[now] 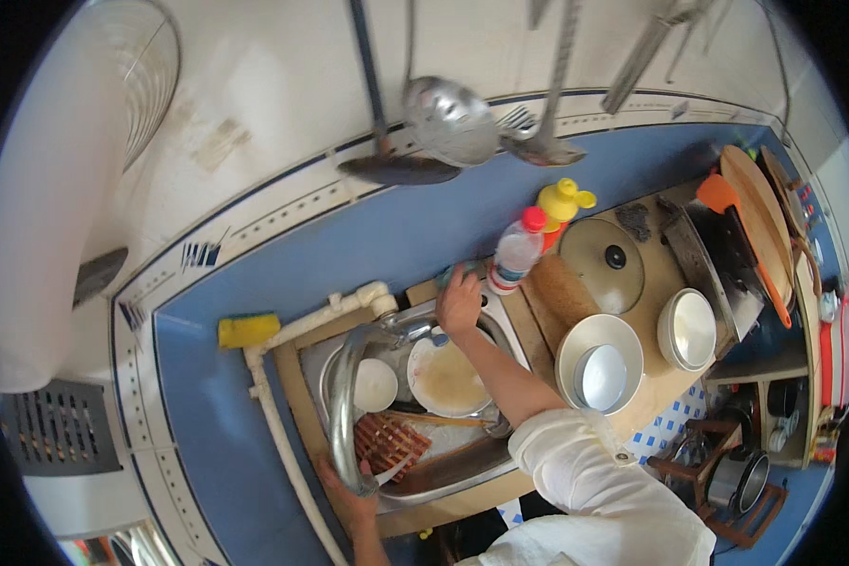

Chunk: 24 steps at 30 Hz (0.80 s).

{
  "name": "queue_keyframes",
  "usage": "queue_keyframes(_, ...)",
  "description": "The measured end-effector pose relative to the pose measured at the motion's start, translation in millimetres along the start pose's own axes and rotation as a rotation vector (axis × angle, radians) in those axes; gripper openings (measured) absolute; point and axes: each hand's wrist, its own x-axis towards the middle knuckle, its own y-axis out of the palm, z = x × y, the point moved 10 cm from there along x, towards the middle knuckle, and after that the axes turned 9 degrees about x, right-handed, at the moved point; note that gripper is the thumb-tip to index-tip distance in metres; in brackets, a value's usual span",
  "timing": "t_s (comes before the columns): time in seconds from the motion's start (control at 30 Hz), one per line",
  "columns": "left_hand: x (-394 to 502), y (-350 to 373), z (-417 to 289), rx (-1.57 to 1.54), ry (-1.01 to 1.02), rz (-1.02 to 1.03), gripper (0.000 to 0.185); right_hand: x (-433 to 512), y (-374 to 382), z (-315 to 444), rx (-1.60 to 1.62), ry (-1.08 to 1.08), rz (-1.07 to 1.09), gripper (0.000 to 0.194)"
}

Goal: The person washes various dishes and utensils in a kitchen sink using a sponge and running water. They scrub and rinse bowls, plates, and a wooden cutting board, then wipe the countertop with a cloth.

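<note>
My right hand reaches over the sink to its back edge, its fingers on a greenish cloth or pad beside a clear plastic bottle with a pink cap. At the sink's near left, my left hand is by the end of the curved metal faucet; its fingers are partly hidden. In the metal sink lie a white bowl, a plate with cloudy liquid, chopsticks, a reddish-brown lattice mat and a pale spoon.
Right of the sink are a large bowl holding a smaller one, a brown cloth, a glass lid, stacked bowls and a yellow-capped bottle. Ladles hang above. A white pipe runs along the left.
</note>
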Motion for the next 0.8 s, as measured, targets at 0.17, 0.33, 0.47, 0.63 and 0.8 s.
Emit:
queue_keyframes(0.17,-12,9,14,0.241,-0.08,0.227,0.088,-174,64,82,0.41,-0.63,0.589,0.057)
queue_keyframes(0.33,-16,4,15,0.298,0.127,0.062,0.072,-262,100,213,0.531,-1.154,0.722,0.054)
queue_keyframes(0.47,2,15,-4,0.369,0.183,0.055,0.07,-228,210,208,-0.338,-1.428,0.501,0.039)
queue_keyframes(0.63,-22,55,63,0.279,0.026,0.223,0.075,-97,158,131,0.069,-0.779,0.469,0.033)
queue_keyframes(0.8,-13,32,29,0.432,0.079,0.19,0.081,-23,44,28,-0.411,-0.469,0.113,0.032)
